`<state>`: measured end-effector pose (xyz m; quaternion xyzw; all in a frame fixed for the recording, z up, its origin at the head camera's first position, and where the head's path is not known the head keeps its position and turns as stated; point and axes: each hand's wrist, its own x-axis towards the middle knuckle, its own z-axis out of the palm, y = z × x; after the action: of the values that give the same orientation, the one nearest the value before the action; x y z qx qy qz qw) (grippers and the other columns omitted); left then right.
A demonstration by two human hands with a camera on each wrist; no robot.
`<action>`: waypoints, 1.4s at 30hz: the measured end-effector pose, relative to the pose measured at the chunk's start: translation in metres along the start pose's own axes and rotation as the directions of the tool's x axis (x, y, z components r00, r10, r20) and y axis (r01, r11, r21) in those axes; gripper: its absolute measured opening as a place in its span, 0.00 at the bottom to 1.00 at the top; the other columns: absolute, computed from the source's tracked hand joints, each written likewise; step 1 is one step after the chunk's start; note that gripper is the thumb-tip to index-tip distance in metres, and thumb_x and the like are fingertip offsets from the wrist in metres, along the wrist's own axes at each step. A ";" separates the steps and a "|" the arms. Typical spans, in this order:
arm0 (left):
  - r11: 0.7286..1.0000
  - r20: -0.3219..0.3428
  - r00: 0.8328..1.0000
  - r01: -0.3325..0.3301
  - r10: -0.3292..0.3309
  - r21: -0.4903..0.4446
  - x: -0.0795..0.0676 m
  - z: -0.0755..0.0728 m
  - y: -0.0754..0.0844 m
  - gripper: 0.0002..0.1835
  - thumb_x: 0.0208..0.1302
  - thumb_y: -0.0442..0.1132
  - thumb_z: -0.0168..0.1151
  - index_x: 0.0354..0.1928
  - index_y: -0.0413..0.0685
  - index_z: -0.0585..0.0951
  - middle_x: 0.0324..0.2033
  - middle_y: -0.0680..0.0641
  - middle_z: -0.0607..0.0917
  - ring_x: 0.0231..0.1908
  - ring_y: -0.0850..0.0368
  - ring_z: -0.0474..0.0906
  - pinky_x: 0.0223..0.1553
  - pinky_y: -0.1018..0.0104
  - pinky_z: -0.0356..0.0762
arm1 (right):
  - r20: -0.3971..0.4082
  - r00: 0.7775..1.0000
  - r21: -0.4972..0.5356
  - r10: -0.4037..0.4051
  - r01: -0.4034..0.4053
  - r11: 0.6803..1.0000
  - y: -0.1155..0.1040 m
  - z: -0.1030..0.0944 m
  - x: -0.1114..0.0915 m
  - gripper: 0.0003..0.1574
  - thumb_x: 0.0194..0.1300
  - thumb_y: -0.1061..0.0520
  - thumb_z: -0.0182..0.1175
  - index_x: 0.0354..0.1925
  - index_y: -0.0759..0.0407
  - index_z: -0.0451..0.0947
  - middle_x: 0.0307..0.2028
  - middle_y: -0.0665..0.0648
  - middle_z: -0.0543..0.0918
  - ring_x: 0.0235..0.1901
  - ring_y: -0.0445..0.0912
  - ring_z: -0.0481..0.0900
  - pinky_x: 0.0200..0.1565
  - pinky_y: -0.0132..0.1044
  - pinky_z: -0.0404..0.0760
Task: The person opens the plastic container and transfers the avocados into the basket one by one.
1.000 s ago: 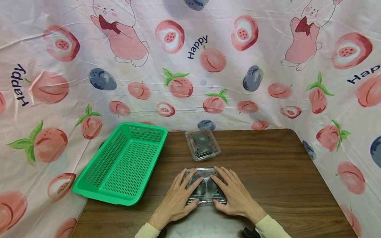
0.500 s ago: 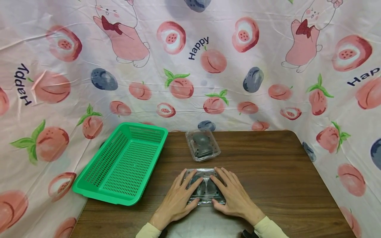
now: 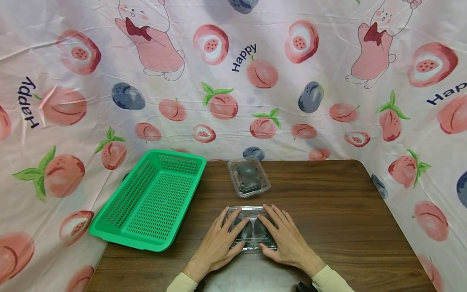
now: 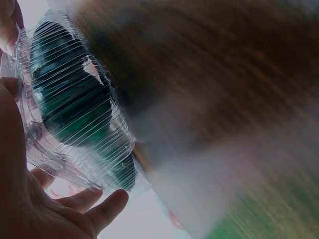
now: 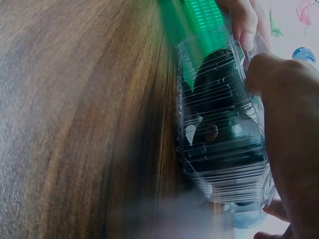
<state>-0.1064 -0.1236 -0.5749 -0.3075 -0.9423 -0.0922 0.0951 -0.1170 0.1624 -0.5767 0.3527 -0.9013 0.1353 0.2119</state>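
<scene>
Both hands lie over a clear plastic clamshell box [image 3: 251,227] at the front middle of the table. Dark green fruits [image 5: 217,84] that look like avocados show through its ribbed wall in the right wrist view. My left hand [image 3: 218,239] rests on the left part of the lid, fingers spread, thumb near the front edge. On the right part rests my right hand [image 3: 288,239], its fingers also spread over the lid. Seen from the left wrist, some fingers [image 4: 112,206] reach to the far edge of the box [image 4: 75,94]. Part of the lid is hidden under the hands.
Behind the hands, a second clear box [image 3: 249,177] with dark contents stands near the back of the brown wooden table [image 3: 328,202]. A green perforated basket [image 3: 151,202] sits on the left side. A fruit-print cloth [image 3: 233,81] hangs around the table.
</scene>
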 end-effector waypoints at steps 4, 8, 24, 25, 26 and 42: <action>1.000 -0.007 1.000 -0.008 0.008 0.019 0.001 0.001 -0.001 0.39 0.81 0.63 0.65 0.88 0.64 0.69 0.88 0.43 0.65 0.83 0.25 0.67 0.73 0.32 0.82 | 0.028 0.999 0.019 0.016 -0.017 1.000 0.000 -0.002 0.000 0.57 0.56 0.35 0.82 0.77 0.55 0.78 0.82 0.67 0.74 0.77 0.70 0.78 0.69 0.73 0.82; 0.998 -0.038 0.999 -0.023 0.025 0.054 0.002 0.002 -0.001 0.39 0.79 0.61 0.67 0.86 0.64 0.71 0.86 0.42 0.69 0.81 0.25 0.70 0.67 0.34 0.87 | 0.053 0.998 0.030 0.032 -0.034 0.999 -0.001 -0.002 0.000 0.57 0.58 0.35 0.81 0.78 0.55 0.77 0.83 0.67 0.72 0.78 0.70 0.76 0.70 0.74 0.81; 0.996 -0.047 0.998 -0.031 0.035 0.081 0.005 -0.002 -0.001 0.37 0.78 0.60 0.68 0.84 0.64 0.74 0.85 0.42 0.71 0.78 0.27 0.74 0.56 0.40 0.91 | 0.059 0.997 0.081 0.045 -0.049 0.995 0.001 0.000 -0.005 0.58 0.61 0.37 0.81 0.82 0.55 0.74 0.85 0.67 0.69 0.80 0.71 0.73 0.71 0.77 0.79; 0.996 -0.045 0.998 -0.029 0.032 0.081 0.006 -0.003 -0.001 0.36 0.79 0.60 0.68 0.84 0.64 0.74 0.85 0.43 0.71 0.78 0.27 0.74 0.56 0.40 0.91 | 0.057 0.997 0.088 0.044 -0.049 0.995 0.002 0.000 -0.005 0.58 0.61 0.38 0.81 0.82 0.55 0.74 0.85 0.67 0.69 0.81 0.71 0.72 0.70 0.77 0.79; 0.996 -0.044 0.999 -0.027 0.031 0.082 0.006 -0.003 -0.001 0.36 0.79 0.60 0.68 0.84 0.64 0.74 0.85 0.43 0.71 0.78 0.27 0.74 0.56 0.40 0.91 | 0.055 0.998 0.087 0.043 -0.048 0.995 0.002 0.000 -0.005 0.58 0.62 0.37 0.81 0.82 0.55 0.74 0.85 0.67 0.69 0.81 0.71 0.72 0.70 0.77 0.79; 0.998 -0.023 1.000 -0.017 0.018 0.060 0.005 -0.006 -0.001 0.35 0.81 0.61 0.65 0.85 0.65 0.73 0.85 0.44 0.71 0.79 0.28 0.72 0.58 0.37 0.90 | 0.067 0.997 0.107 0.047 -0.054 0.993 0.002 0.002 -0.006 0.59 0.64 0.36 0.80 0.84 0.55 0.71 0.86 0.67 0.67 0.82 0.72 0.70 0.70 0.78 0.78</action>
<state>-0.1101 -0.1225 -0.5678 -0.3117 -0.9407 -0.0668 0.1160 -0.1153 0.1666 -0.5810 0.3450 -0.9076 0.1779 0.1600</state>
